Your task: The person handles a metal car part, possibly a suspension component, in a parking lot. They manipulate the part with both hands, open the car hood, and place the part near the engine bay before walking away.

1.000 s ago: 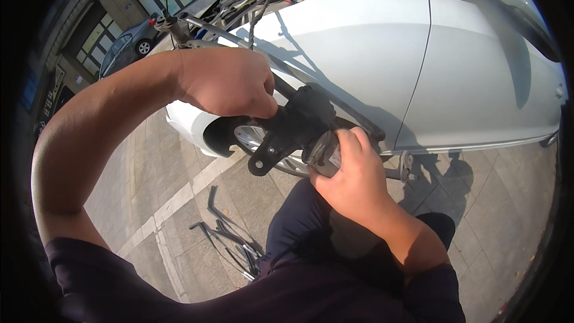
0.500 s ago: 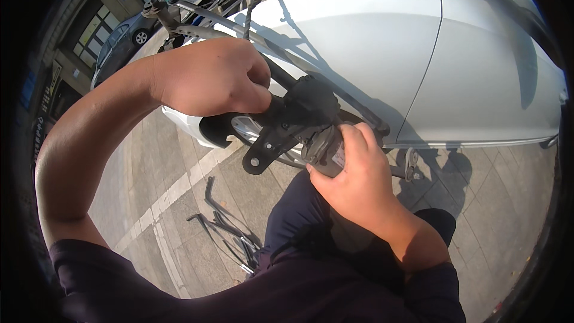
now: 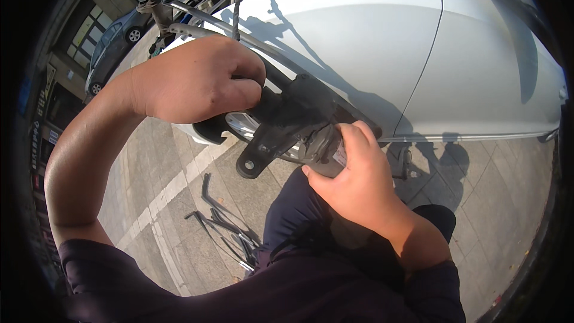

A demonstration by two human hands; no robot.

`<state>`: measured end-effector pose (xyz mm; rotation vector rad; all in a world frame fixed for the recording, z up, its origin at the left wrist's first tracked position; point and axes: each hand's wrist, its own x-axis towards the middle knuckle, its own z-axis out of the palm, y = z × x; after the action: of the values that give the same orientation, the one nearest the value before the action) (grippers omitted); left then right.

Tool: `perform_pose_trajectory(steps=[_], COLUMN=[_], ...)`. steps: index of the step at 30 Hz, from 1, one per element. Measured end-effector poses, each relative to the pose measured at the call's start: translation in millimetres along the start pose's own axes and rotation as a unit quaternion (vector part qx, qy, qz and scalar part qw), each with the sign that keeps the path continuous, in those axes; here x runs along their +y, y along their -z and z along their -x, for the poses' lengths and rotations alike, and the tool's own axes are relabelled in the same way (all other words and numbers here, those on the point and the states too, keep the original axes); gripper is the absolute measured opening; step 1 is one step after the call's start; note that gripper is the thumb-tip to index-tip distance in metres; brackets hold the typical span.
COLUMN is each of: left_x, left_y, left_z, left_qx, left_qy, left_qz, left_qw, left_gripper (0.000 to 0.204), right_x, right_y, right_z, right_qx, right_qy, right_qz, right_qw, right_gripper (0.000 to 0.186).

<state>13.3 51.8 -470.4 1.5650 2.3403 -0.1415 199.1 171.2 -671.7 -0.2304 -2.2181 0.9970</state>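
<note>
I am holding a black wiper motor assembly [image 3: 286,116], with a holed bracket plate reaching down-left and long metal rods [image 3: 203,13] running up-left to a pivot fitting [image 3: 161,13]. My left hand [image 3: 203,81] is closed, fingers curled on the black assembly's upper left part; the fingertips are partly hidden. My right hand [image 3: 350,179] grips the dull cylindrical motor housing [image 3: 320,157] at the assembly's lower right, thumb along its underside.
A white car [image 3: 382,36] fills the upper right, its wheel [image 3: 239,122] behind the assembly. Several dark wiper arms [image 3: 218,227] lie on the paving beside my dark-trousered leg [image 3: 287,209]. A grey car [image 3: 110,48] stands by a building at upper left.
The assembly and both my hands have shifted slightly up and to the left in view, my left hand most. Both keep their hold.
</note>
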Motion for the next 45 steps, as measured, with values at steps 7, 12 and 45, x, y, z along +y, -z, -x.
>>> perform_pose_trajectory(steps=[7,12,45], left_x=[-7,-9,-43], left_y=[-7,-13,-279], left_z=[2,3,19], left_qx=[0.065,0.123,0.365], left_qy=[-0.067,-0.112,-0.068], left_qz=[0.001,0.038,0.669], left_qw=[0.996,0.985,0.644], left_gripper=[0.035,0.032,0.054], right_x=[0,-9,-8], right_y=[2,7,9], right_z=[-1,-1,-7], right_qx=[-0.023,-0.113,-0.194], right_qy=[0.0,-0.137,-0.207], right_qz=[-0.101,-0.257,-0.415], right_qw=[0.995,0.95,0.865], right_gripper=[0.05,0.051,0.043])
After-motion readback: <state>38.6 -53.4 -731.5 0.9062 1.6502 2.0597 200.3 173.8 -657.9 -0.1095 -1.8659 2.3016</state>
